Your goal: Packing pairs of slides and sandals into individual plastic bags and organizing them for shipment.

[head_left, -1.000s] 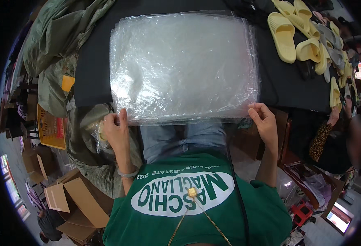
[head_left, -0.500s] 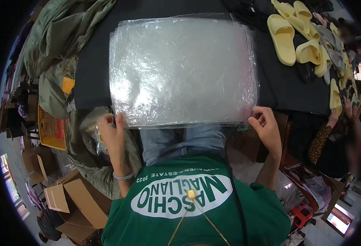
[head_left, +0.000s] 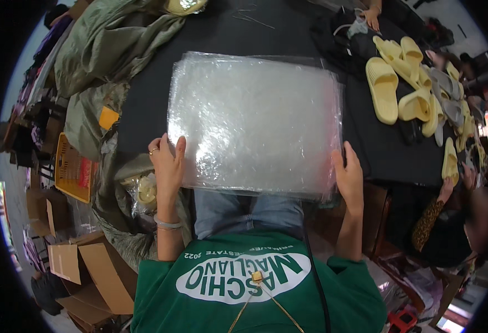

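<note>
Left hand (head_left: pixel 167 166) at eight o'clock, right hand (head_left: pixel 349 176) at four: both have shifted up from near corners, grasping the plastic sheets (head_left: pixel 255 125) sidewise. We judge the stack better braced.

One bare left hand (head_left: pixel 167 171) and one bare right hand (head_left: pixel 350 176) make two, with one stack of clear, glossy rectangular plastic sheets (head_left: pixel 255 122), too overlapped to count singly. At least six pale yellow ridged slippers (head_left: pixel 384 94) and at least two grey slippers (head_left: pixel 453 110) show, the farther ones too small to tally. There are one orange-yellow slatted plastic crate (head_left: pixel 65 176) and at least two brown cardboard boxes (head_left: pixel 105 272).
</note>
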`<action>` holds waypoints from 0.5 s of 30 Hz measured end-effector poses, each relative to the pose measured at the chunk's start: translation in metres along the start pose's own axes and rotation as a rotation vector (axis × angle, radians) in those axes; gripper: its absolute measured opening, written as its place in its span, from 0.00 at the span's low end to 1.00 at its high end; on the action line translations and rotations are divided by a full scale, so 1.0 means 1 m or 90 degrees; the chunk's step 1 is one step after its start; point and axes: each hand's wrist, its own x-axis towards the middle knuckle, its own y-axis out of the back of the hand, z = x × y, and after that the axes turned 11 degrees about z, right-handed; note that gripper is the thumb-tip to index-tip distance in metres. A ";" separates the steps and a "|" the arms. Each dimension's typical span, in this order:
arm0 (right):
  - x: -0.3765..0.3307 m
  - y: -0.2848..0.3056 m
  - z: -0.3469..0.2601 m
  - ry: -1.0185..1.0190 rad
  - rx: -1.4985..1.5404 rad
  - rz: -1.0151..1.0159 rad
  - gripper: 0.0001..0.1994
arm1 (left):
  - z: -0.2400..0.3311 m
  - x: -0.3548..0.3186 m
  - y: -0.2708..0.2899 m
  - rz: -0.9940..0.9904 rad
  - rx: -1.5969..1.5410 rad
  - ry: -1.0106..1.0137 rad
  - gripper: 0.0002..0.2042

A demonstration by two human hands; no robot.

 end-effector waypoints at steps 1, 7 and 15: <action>0.003 0.001 -0.001 0.014 0.006 -0.003 0.32 | -0.001 0.003 0.001 0.030 -0.025 0.006 0.32; 0.010 -0.007 -0.011 -0.018 -0.040 -0.087 0.34 | 0.019 0.012 0.009 -0.028 -0.014 0.037 0.29; 0.010 -0.008 -0.008 0.054 -0.091 -0.038 0.34 | 0.005 -0.013 0.000 0.041 0.001 0.047 0.35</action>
